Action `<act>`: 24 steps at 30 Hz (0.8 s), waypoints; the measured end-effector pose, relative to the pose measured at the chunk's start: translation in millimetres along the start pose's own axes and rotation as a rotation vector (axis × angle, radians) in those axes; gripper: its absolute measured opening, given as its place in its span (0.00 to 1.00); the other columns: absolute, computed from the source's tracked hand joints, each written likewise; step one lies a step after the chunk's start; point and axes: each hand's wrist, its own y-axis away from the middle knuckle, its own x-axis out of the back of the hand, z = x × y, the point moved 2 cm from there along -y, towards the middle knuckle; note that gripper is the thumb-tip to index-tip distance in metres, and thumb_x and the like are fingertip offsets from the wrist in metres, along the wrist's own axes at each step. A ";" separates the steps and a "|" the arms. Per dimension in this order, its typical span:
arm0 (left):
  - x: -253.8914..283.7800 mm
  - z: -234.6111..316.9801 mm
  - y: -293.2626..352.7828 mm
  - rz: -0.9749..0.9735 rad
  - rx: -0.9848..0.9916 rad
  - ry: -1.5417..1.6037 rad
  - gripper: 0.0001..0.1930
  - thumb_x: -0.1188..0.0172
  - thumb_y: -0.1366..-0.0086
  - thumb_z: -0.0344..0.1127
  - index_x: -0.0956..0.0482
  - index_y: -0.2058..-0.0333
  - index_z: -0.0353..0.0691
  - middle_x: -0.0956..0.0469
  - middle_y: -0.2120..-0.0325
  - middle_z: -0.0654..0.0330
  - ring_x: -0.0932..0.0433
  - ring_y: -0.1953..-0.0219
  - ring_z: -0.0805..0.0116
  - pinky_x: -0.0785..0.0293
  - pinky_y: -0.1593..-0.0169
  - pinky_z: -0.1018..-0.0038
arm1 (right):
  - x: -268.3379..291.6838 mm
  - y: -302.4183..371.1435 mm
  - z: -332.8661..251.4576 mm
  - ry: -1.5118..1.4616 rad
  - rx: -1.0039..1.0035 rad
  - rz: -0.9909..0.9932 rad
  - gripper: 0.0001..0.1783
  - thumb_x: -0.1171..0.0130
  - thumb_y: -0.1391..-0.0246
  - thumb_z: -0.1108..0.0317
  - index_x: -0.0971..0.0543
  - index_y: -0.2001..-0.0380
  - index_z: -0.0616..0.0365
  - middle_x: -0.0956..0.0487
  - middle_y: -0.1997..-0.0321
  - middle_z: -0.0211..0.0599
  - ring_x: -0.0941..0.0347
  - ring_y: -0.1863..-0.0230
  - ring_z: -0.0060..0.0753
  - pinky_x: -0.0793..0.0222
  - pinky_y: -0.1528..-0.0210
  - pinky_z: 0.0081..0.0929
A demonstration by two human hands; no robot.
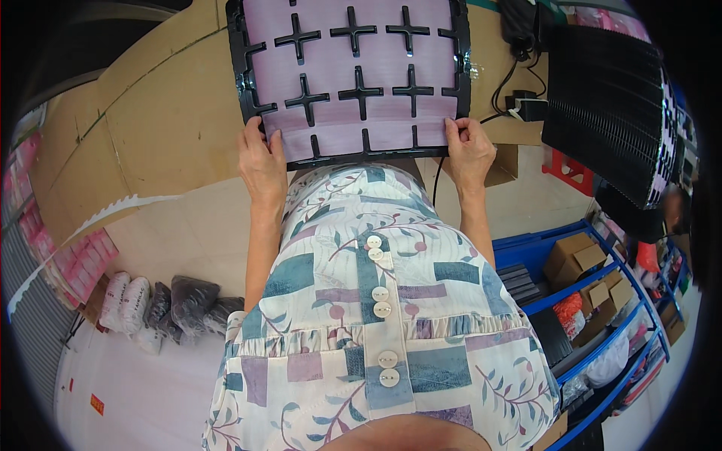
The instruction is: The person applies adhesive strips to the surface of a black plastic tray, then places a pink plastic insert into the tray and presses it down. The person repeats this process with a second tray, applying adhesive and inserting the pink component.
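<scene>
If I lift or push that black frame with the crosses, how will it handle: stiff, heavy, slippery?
The black frame is probably fairly stiff: its lower edge shows no obvious sag between the left hand and right hand. It may be light for its size, as its crosses look slender. Its glossy highlights suggest it could be slippery.

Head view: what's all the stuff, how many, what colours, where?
Grid frame: one, black, top centre
Sheeting: count unclear, lilac, inside frame
Table: one, brown, top
Stack: one, black, upper right
Stool: one, red, right
Rack: one, blue, lower right
Boxes: several, brown, on rack
Bags: several, black or white, lower left
Packages: many, pink, far left
Strip: one, white, left
Shirt: one, multicoloured, bottom centre
Left hand: one, bare, frame's left corner
Right hand: one, bare, frame's right corner
</scene>
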 end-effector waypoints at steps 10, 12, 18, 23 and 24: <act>8.9 30.6 -0.3 -0.020 -0.383 -0.183 0.18 0.35 0.43 0.30 0.22 0.52 0.39 0.25 0.56 0.50 0.26 0.51 0.50 0.31 0.48 0.56 | 1.9 4.9 8.1 -0.063 0.071 0.012 0.09 0.32 0.48 0.67 0.21 0.69 0.58 0.26 0.78 0.34 0.29 0.78 0.34 0.34 0.73 0.33; -3.4 41.7 4.2 -0.128 -0.577 -0.019 0.18 0.35 0.41 0.33 0.22 0.52 0.39 0.25 0.50 0.51 0.28 0.46 0.52 0.32 0.43 0.55 | 7.9 7.8 6.8 -0.028 0.247 0.016 0.09 0.33 0.47 0.68 0.21 0.64 0.58 0.23 0.69 0.37 0.26 0.68 0.36 0.32 0.63 0.36; -16.5 37.0 4.7 -0.606 -0.847 0.007 0.34 0.48 0.36 0.57 0.29 0.40 0.37 0.34 0.35 0.56 0.39 0.32 0.55 0.44 0.30 0.58 | 15.7 23.7 -1.6 0.229 0.563 -0.276 0.32 0.38 0.45 0.54 0.27 0.41 0.58 0.30 0.34 0.38 0.37 0.32 0.38 0.51 0.30 0.53; -21.0 23.7 4.2 -0.624 -0.862 0.014 0.34 0.49 0.35 0.57 0.32 0.38 0.38 0.35 0.34 0.55 0.40 0.32 0.55 0.44 0.30 0.58 | 14.3 24.6 7.1 0.406 0.618 -0.391 0.40 0.48 0.43 0.43 0.33 0.35 0.58 0.36 0.28 0.33 0.44 0.27 0.37 0.61 0.26 0.56; -22.8 23.8 4.3 -0.617 -0.876 0.005 0.34 0.49 0.35 0.57 0.32 0.38 0.37 0.35 0.35 0.55 0.39 0.32 0.55 0.44 0.30 0.58 | 11.6 23.5 6.2 0.418 0.622 -0.388 0.40 0.48 0.43 0.43 0.34 0.34 0.58 0.36 0.28 0.33 0.45 0.27 0.36 0.62 0.26 0.56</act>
